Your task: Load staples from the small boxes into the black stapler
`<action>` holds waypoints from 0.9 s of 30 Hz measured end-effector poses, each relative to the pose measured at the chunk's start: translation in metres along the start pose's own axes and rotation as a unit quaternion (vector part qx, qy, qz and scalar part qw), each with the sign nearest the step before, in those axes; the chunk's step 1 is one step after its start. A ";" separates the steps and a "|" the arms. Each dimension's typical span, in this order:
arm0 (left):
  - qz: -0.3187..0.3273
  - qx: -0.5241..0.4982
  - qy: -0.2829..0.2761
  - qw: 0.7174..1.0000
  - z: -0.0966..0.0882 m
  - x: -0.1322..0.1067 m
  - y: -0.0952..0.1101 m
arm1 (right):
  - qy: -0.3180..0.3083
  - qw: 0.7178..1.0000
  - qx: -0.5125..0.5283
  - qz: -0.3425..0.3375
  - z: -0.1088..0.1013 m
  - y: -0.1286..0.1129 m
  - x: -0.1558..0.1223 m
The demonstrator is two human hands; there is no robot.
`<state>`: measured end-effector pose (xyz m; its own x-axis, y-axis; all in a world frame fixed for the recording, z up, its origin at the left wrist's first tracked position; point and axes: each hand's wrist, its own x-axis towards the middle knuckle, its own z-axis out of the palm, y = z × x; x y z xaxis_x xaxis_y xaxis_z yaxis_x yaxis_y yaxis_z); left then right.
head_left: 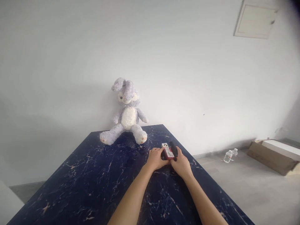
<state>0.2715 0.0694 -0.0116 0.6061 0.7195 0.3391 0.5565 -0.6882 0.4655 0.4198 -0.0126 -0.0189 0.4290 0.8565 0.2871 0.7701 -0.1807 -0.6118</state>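
A small red and white box (168, 152) lies near the right side of the dark blue marbled table. My left hand (157, 158) is closed around the box's left side, with the thumb at its near end. Against the box's right side is a black elongated object (173, 149), whose kind I cannot make out. My right hand (182, 162) grips this black object, its thumb reaching toward the near end of the box. The fingers partly hide both things.
A grey-and-white plush rabbit (128, 117) sits at the table's (93, 175) far edge, against the wall. On the floor to the right are clear plastic bottles (228, 156) and an open cardboard box (269, 156). A white panel (256, 21) is set high in the wall.
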 end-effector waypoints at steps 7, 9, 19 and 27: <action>0.030 -0.001 -0.014 0.999 0.006 0.006 -0.002 | 0.003 0.998 0.013 0.055 0.000 0.009 0.014; 0.034 -0.005 -0.015 0.999 0.004 0.003 -0.002 | 0.000 0.998 0.022 0.055 0.001 0.010 0.015; 0.047 -0.050 0.021 0.997 -0.006 -0.014 0.002 | 0.045 0.993 0.107 0.009 0.004 0.017 0.010; -0.070 -0.056 0.164 0.982 -0.025 -0.026 -0.017 | 0.220 0.973 0.070 -0.008 -0.018 -0.014 -0.015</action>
<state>0.2319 0.0652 -0.0077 0.3009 0.8108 0.5020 0.5445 -0.5783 0.6076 0.4113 -0.0316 -0.0012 0.6026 0.5631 0.5655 0.7189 -0.0754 -0.6910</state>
